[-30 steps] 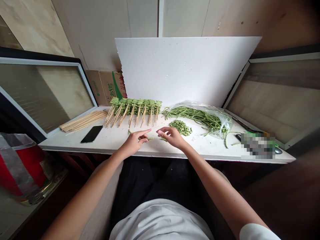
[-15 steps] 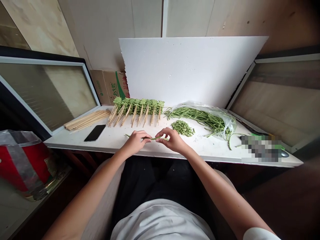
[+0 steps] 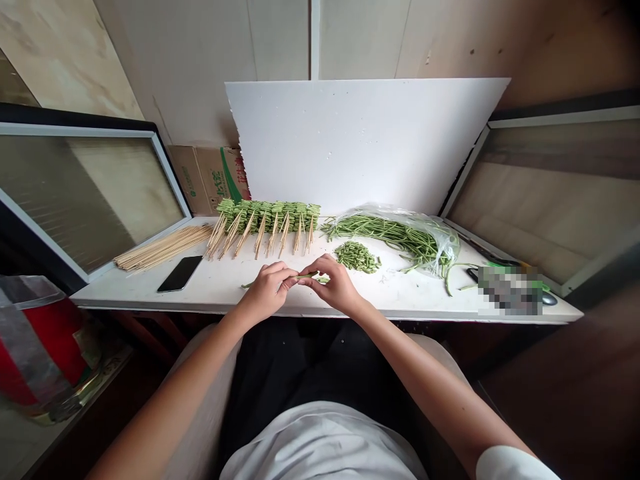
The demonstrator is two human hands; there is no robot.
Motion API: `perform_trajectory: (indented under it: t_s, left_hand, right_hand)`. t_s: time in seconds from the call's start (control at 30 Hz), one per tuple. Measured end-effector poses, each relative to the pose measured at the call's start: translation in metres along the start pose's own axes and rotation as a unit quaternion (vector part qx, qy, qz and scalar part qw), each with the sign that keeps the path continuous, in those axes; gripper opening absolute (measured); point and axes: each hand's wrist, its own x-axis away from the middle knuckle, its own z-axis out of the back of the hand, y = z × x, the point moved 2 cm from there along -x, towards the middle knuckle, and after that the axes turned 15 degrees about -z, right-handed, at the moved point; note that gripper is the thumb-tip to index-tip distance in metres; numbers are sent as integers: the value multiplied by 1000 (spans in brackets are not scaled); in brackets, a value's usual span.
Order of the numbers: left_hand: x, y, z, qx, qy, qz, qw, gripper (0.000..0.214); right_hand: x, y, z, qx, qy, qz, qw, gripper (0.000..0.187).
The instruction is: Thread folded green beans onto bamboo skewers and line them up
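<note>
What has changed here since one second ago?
The bare right hand moved toward the bare left hand and took hold of the slender green bean which the left already held. The flat black phone and heap of short green bean pieces stayed put.

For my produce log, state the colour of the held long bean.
The held long bean is green, seen in the head view.

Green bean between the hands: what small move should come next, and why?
Probably snap a short piece off the green bean: the left hand and right hand grip it close together, and a pile of short bean pieces lies beyond the right hand.
</note>
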Motion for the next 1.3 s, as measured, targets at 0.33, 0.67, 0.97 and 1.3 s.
perform_trajectory:
  t_s: [0.33,0.67,0.97,1.3]
  left_hand:
    - [-5,9,8,46,1,-30,998,24]
    - [-5,7,12,85,-42,-29,995,26]
    - [-6,8,9,77,-80,-32,993,28]
    - [10,-33,65,4,7,80,997,31]
  right_hand:
    - [4,2,-8,-95,-7,-46,994,34]
    - [-4,13,-3,-145,-105,-68,982,41]
    - [-5,4,0,-74,-108,-20,991,37]
    - [-30,53,109,-41,130,-120,983,39]
